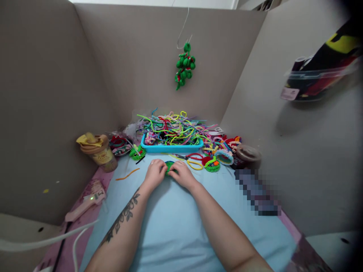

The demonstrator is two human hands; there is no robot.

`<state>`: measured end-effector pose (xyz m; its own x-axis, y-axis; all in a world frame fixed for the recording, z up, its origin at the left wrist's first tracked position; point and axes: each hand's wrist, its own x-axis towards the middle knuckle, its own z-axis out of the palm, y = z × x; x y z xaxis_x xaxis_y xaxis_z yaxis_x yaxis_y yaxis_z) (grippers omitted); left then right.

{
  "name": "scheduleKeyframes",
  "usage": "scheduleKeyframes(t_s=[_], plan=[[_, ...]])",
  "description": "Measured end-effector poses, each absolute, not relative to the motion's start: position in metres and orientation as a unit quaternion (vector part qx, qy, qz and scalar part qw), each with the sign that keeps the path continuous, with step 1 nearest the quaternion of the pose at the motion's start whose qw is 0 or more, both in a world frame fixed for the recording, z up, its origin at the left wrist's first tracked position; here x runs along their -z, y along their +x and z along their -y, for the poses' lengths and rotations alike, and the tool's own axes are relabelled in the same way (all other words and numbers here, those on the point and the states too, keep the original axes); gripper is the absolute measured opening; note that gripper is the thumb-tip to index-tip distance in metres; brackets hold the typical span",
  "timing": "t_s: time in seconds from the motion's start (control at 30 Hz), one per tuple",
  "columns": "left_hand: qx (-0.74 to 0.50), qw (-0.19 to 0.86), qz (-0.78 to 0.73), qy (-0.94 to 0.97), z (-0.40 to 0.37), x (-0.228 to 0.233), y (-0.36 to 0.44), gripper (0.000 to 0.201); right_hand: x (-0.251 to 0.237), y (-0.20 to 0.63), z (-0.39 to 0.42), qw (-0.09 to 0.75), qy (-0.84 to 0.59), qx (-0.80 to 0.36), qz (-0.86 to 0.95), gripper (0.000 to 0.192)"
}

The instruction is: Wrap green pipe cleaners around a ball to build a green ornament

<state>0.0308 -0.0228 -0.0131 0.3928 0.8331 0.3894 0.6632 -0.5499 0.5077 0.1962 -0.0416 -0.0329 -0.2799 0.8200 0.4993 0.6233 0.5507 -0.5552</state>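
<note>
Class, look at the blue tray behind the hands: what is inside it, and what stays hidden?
The blue tray holds a heaped tangle of pipe cleaners in green, yellow, red, pink and purple, spilling over its rim. The tray's floor and anything lying beneath the pile are covered and cannot be seen.

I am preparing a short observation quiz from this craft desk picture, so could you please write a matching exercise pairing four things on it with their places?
Things:
1. green piece
2. blue tray
3. glue gun
4. green ornament

Places:
A. hanging from a hook on the back wall
B. between the left hand and right hand
C. on the pink mat at the left edge
D. behind the hands, heaped with pipe cleaners

Pairs: 1-B, 2-D, 3-C, 4-A
</note>
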Motion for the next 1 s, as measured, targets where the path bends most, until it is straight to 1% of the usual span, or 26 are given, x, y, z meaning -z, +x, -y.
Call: scheduleKeyframes(t_s=[0.2, 0.33, 0.43, 0.6, 0.67, 0.77, 0.9, 1.0], plan=[[-0.31, 0.164, -0.517, 0.781, 0.016, 0.025, 0.03, 0.016, 0.034, 0.193, 0.042, 0.408, -0.438, -0.115, 0.793, 0.012], [-0.308, 0.204, -0.544, 0.754, 0.013, 0.028, 0.028, 0.016, 0.036, 0.192, 0.04, 0.399, -0.437, -0.119, 0.797, 0.011], [-0.306, 0.237, -0.543, 0.745, 0.012, 0.029, 0.026, 0.016, 0.039, 0.193, 0.039, 0.383, -0.449, -0.128, 0.797, 0.006], [-0.327, 0.243, -0.54, 0.737, 0.011, 0.028, 0.026, 0.016, 0.038, 0.193, 0.039, 0.37, -0.454, -0.12, 0.802, 0.006], [-0.373, 0.228, -0.517, 0.736, 0.013, 0.025, 0.026, 0.014, 0.035, 0.193, 0.039, 0.38, -0.455, -0.127, 0.795, 0.008], [-0.435, 0.204, -0.441, 0.758, 0.017, 0.015, 0.025, 0.017, 0.029, 0.194, 0.041, 0.414, -0.455, -0.155, 0.773, 0.011], [-0.404, 0.165, -0.356, 0.826, 0.022, 0.006, 0.023, 0.011, 0.022, 0.197, 0.045, 0.47, -0.447, -0.198, 0.735, 0.015], [-0.403, 0.145, -0.33, 0.841, 0.022, 0.008, 0.024, 0.014, 0.02, 0.2, 0.046, 0.501, -0.449, -0.224, 0.705, 0.017]])
